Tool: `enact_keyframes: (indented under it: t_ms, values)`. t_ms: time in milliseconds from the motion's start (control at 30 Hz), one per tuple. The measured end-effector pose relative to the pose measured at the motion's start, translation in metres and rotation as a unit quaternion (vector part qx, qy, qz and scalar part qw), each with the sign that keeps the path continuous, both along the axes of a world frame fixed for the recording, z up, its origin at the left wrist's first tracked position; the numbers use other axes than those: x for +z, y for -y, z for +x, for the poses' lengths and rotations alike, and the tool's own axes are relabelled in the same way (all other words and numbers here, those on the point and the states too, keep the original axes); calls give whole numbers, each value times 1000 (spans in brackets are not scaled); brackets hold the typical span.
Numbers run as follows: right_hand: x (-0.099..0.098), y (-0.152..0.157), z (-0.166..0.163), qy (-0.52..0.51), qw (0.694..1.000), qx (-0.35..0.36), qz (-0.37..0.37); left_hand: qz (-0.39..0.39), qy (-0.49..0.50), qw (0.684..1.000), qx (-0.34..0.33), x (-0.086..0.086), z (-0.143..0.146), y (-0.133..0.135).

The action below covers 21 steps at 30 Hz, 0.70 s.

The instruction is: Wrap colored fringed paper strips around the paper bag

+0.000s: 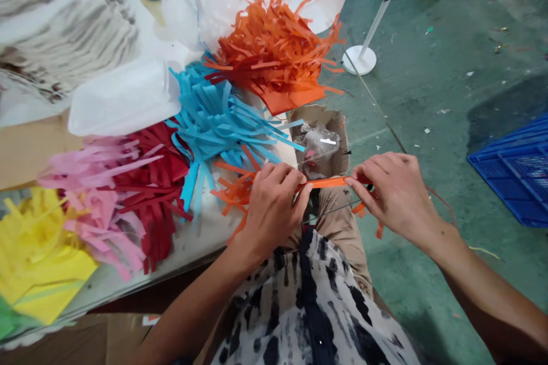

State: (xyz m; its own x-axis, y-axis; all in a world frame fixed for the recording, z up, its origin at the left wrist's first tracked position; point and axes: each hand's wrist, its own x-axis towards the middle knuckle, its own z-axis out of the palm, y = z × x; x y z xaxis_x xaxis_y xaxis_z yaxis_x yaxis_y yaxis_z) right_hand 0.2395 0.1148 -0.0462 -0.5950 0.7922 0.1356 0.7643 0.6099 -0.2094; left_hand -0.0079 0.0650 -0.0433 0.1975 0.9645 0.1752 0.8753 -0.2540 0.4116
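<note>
An orange paper tassel [329, 182] is stretched between my two hands above my lap, its middle drawn into a narrow band. My left hand [276, 197] pinches one end, and fringe strips [235, 189] spread out behind it over the table edge. My right hand [391, 188] pinches the other end, with a few orange strips hanging below the fingers. Beyond the left hand lie piles of cut fringe: a blue pile [218, 117] and an orange pile [278, 48]. A thin cord runs past the right hand.
Dark red [156, 182], pink [103, 182] and yellow fringe [43, 251] lie on the table's left side, near a white plastic tray [124, 97]. A cardboard box [342, 125] stands below the table edge. On the floor are a white-based stand [359, 60] and a blue crate [518, 168].
</note>
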Motion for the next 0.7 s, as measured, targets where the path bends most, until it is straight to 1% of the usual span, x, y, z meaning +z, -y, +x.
enact_keyframes:
  t_ms: [133, 267, 300, 367, 433, 500, 567, 633, 700]
  values:
    - [3, -2, -2, -8, 1000, -8, -18, -2, -1, 1000, 13, -2, 1, -2]
    - [7, -4, -6, 13, 999, -24, -34, -1, -24, 1000, 20, -3, 3, -4]
    - [8, -2, -6, 17, 999, -36, -26, -1, -35, 999, 23, -3, 3, -4]
    - [8, 3, -7, 8, 998, -61, 20, 2, -56, 998, 30, -2, 5, -4]
    - [7, 13, -7, -17, 996, -51, 76, 16, -68, 997, 32, 0, 8, -4]
    - [3, 23, -9, -35, 995, -3, 95, 46, -66, 997, 8, 3, 12, -3]
    - [-1, 32, -9, -27, 997, 32, 69, 69, -62, 995, -39, 4, 15, -1]
    - [-4, 36, -7, -17, 999, 31, 38, 87, -63, 991, -73, 3, 11, 2]
    - [-7, 35, -1, -32, 998, 24, 42, 99, -67, 990, -73, 2, 0, 6]
